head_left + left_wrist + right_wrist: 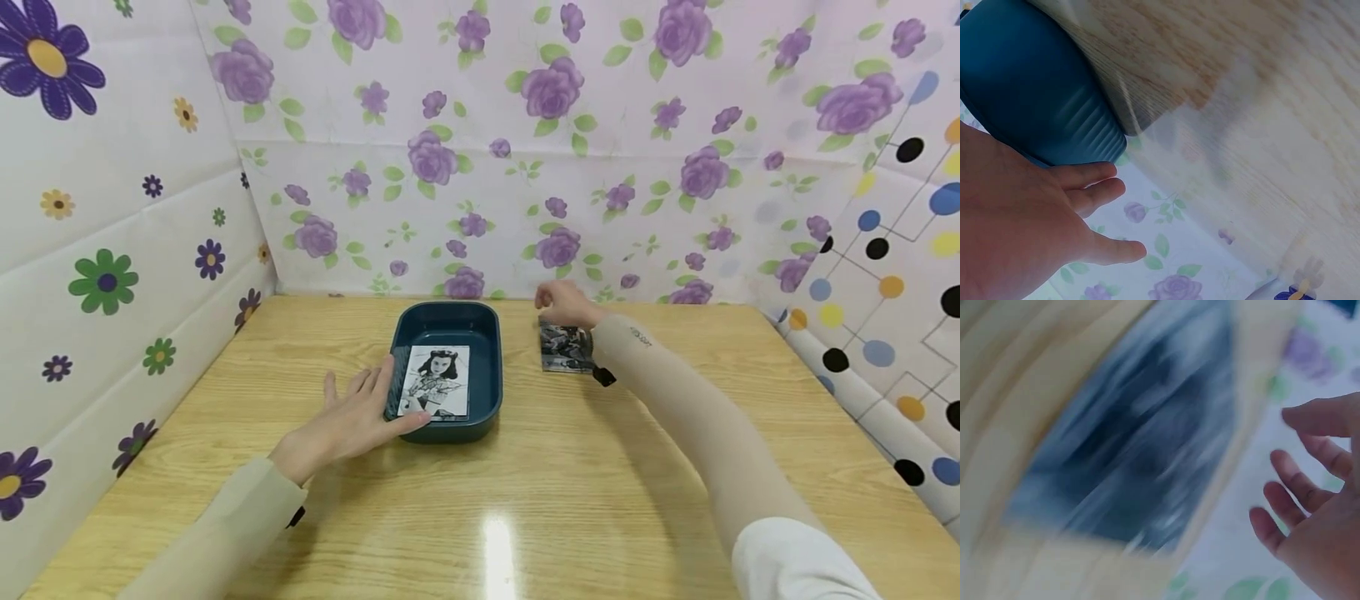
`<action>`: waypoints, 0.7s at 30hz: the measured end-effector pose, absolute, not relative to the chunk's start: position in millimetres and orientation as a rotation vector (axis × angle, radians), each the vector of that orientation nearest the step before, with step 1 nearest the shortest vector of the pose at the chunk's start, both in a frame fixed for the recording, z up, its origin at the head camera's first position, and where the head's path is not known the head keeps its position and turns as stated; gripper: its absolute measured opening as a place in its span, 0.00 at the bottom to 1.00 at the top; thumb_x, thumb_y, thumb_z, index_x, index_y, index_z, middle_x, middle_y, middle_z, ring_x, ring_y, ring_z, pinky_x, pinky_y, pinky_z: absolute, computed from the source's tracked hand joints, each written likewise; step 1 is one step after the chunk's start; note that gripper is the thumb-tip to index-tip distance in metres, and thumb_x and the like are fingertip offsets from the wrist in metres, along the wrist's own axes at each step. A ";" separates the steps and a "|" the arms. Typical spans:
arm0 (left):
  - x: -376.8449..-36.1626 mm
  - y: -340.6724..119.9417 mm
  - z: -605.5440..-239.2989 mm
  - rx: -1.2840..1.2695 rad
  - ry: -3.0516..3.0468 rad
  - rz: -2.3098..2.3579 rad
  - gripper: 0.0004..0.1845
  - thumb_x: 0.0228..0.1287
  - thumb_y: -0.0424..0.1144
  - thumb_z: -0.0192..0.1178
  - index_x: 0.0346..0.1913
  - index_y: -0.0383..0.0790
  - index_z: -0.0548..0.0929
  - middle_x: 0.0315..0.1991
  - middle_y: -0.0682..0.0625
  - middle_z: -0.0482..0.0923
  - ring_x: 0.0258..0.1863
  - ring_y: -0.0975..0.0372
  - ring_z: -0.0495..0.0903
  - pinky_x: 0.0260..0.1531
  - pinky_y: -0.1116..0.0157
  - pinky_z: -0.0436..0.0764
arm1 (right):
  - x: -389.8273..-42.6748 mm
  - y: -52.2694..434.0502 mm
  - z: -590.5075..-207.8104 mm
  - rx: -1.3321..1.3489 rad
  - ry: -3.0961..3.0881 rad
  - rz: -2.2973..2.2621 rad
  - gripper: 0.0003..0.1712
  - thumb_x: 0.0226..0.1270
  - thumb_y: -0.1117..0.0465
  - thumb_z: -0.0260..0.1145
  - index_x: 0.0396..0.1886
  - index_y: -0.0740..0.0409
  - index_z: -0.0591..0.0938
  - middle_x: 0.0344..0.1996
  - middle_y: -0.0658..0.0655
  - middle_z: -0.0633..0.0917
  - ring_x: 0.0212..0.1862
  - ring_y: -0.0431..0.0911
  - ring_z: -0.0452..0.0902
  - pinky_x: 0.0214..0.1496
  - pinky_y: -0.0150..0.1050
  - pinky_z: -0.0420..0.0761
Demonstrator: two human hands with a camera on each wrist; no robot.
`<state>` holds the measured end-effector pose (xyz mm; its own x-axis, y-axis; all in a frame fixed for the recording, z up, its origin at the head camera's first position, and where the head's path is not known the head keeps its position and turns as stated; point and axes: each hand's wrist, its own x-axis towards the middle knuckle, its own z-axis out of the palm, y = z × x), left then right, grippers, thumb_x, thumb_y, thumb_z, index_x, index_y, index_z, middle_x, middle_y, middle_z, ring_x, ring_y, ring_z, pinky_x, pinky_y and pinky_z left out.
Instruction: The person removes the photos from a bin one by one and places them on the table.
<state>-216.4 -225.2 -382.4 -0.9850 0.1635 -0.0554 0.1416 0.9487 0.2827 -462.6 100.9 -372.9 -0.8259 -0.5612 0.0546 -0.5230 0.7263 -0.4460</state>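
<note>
A dark blue oblong tray [487,350] sits on the wooden table and holds a black-and-white portrait photo [437,382]. My left hand [352,417] lies flat with straight fingers against the tray's left wall [1035,94], thumb at its front corner. My right hand [564,303] hovers over the far end of a small stack of dark photos [564,348] to the right of the tray. In the right wrist view that stack [1135,456] is a blur and the fingers [1300,487] hang loosely spread, holding nothing.
Flowered paper walls close in the table [525,500] at the back and left; a dotted wall [885,275] stands on the right. The table's front half lies bare in front of the tray.
</note>
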 end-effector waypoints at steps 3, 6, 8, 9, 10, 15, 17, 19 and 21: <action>-217.1 -225.9 -384.0 0.244 3.023 0.435 0.62 0.54 0.81 0.42 0.78 0.40 0.37 0.77 0.37 0.46 0.76 0.41 0.48 0.63 0.30 0.25 | -455.4 78.8 -359.5 -0.941 2.705 -0.955 0.09 0.61 0.67 0.63 0.40 0.64 0.77 0.33 0.57 0.78 0.36 0.49 0.71 0.41 0.42 0.73; -217.5 -226.8 -384.9 0.242 3.022 0.435 0.62 0.54 0.81 0.42 0.78 0.41 0.36 0.77 0.37 0.45 0.76 0.41 0.48 0.64 0.31 0.25 | -446.7 54.7 -349.3 -0.979 2.618 -1.077 0.07 0.64 0.64 0.64 0.40 0.61 0.77 0.32 0.54 0.79 0.35 0.47 0.72 0.39 0.38 0.73; -217.6 -226.8 -384.5 0.241 3.022 0.442 0.61 0.55 0.81 0.42 0.78 0.40 0.36 0.77 0.37 0.45 0.76 0.41 0.48 0.64 0.31 0.25 | -442.3 40.5 -346.2 -1.039 2.585 -1.106 0.06 0.64 0.63 0.65 0.38 0.59 0.78 0.32 0.54 0.81 0.34 0.46 0.73 0.38 0.36 0.73; -217.5 -227.0 -384.4 0.240 3.022 0.447 0.61 0.55 0.80 0.42 0.78 0.40 0.37 0.77 0.36 0.46 0.76 0.41 0.49 0.64 0.30 0.25 | -440.4 33.7 -345.6 -1.073 2.581 -1.100 0.05 0.64 0.63 0.65 0.36 0.58 0.79 0.31 0.54 0.82 0.33 0.45 0.74 0.38 0.36 0.74; -217.4 -227.0 -384.3 0.239 3.022 0.450 0.62 0.54 0.80 0.42 0.78 0.40 0.37 0.77 0.36 0.46 0.75 0.41 0.49 0.64 0.30 0.25 | -438.8 26.9 -345.5 -1.114 2.581 -1.083 0.05 0.63 0.62 0.67 0.35 0.57 0.79 0.31 0.53 0.82 0.33 0.44 0.75 0.39 0.35 0.74; -216.7 -227.2 -385.2 0.231 3.016 0.448 0.62 0.54 0.81 0.42 0.78 0.40 0.37 0.76 0.35 0.48 0.75 0.41 0.49 0.64 0.30 0.27 | -429.8 -2.2 -350.5 -1.284 2.539 -0.954 0.08 0.59 0.60 0.72 0.29 0.56 0.81 0.27 0.52 0.84 0.30 0.40 0.77 0.38 0.31 0.76; -217.0 -227.0 -385.6 0.229 3.015 0.445 0.62 0.54 0.81 0.42 0.78 0.40 0.37 0.76 0.36 0.48 0.75 0.41 0.49 0.64 0.30 0.27 | -426.8 -12.0 -354.2 -1.328 2.499 -0.901 0.09 0.57 0.60 0.73 0.28 0.57 0.81 0.26 0.52 0.84 0.29 0.39 0.77 0.38 0.30 0.77; -217.7 -226.7 -385.6 0.229 3.016 0.440 0.62 0.54 0.81 0.41 0.78 0.40 0.37 0.76 0.36 0.48 0.75 0.41 0.49 0.64 0.30 0.27 | -423.7 -20.4 -357.4 -1.343 2.469 -0.833 0.09 0.56 0.61 0.74 0.29 0.59 0.82 0.26 0.52 0.84 0.29 0.38 0.77 0.37 0.30 0.77; -218.6 -226.6 -385.3 0.233 3.019 0.432 0.62 0.53 0.82 0.41 0.78 0.40 0.37 0.77 0.36 0.48 0.75 0.41 0.50 0.64 0.30 0.27 | -420.6 -27.8 -360.5 -1.353 2.452 -0.753 0.09 0.56 0.62 0.74 0.30 0.61 0.82 0.26 0.53 0.84 0.29 0.39 0.76 0.36 0.29 0.76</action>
<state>-218.6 -226.6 -385.3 -0.9850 0.1618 -0.0604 0.1384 0.9486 0.2845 -420.6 -27.8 -360.5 -0.5416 -0.8398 0.0362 -0.7154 0.4380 -0.5444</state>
